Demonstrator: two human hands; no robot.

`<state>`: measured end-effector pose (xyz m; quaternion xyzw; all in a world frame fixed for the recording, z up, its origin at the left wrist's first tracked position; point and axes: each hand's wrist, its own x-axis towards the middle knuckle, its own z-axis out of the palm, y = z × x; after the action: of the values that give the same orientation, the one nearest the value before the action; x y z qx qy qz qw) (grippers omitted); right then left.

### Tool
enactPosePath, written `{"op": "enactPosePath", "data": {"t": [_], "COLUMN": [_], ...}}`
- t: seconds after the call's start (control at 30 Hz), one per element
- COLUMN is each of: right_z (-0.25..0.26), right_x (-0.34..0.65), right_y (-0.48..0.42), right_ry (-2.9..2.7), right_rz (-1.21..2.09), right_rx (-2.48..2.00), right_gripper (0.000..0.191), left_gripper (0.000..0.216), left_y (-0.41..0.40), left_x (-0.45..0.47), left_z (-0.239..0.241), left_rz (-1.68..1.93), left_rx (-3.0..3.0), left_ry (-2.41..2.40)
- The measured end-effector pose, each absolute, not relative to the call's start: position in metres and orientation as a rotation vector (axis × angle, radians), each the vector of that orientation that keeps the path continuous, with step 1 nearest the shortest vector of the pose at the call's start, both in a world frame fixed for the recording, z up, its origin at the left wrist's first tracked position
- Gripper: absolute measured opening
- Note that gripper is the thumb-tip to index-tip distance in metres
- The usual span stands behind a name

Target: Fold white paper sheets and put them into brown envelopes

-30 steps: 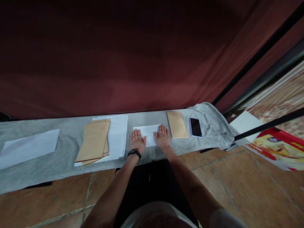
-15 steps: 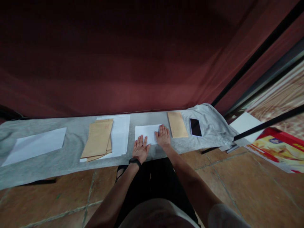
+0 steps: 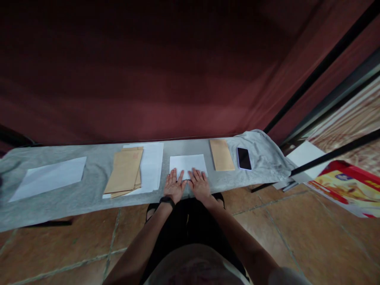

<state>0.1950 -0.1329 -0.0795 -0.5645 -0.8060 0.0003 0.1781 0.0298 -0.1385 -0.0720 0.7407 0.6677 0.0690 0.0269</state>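
Observation:
A small white sheet of paper (image 3: 188,163) lies on the grey cloth-covered table (image 3: 89,198) straight ahead. My left hand (image 3: 174,186), with a black band at the wrist, lies flat with fingers spread on the sheet's near edge. My right hand (image 3: 199,184) rests beside it, also flat and open, its fingertips on the same near edge. The two hands almost touch at the thumbs. Neither hand holds anything.
A stack of brown envelopes (image 3: 126,171) lies on white sheets (image 3: 152,164) to the left. One brown envelope (image 3: 221,154) and a black phone (image 3: 244,158) lie to the right. A large white sheet (image 3: 50,178) is at far left. A dark red curtain (image 3: 148,71) hangs behind.
Both hands slid toward me, from the sheet's left and right sides down to its near edge, and came together. The sheet now shows almost whole.

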Motion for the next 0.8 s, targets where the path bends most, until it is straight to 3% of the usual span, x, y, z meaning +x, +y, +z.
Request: {"op": "enactPosePath", "data": {"t": [0.53,0.8], "right_z": [-0.094,-0.089], "right_x": [0.232,0.234], "right_y": [-0.159,-0.161], "right_ry": [-2.157,-2.191], "right_rz": [-0.114,-0.084], "right_rx": [-1.707,-1.722], "right_gripper": [0.06,0.059], "left_gripper": [0.073,0.065], "left_y": [-0.158,-0.158], "left_x": [0.031,0.089], "left_z": [-0.073,-0.067], "left_rz": [0.293,0.329], "left_rx": [2.168,2.366], "left_ry": [2.253,1.858]}}
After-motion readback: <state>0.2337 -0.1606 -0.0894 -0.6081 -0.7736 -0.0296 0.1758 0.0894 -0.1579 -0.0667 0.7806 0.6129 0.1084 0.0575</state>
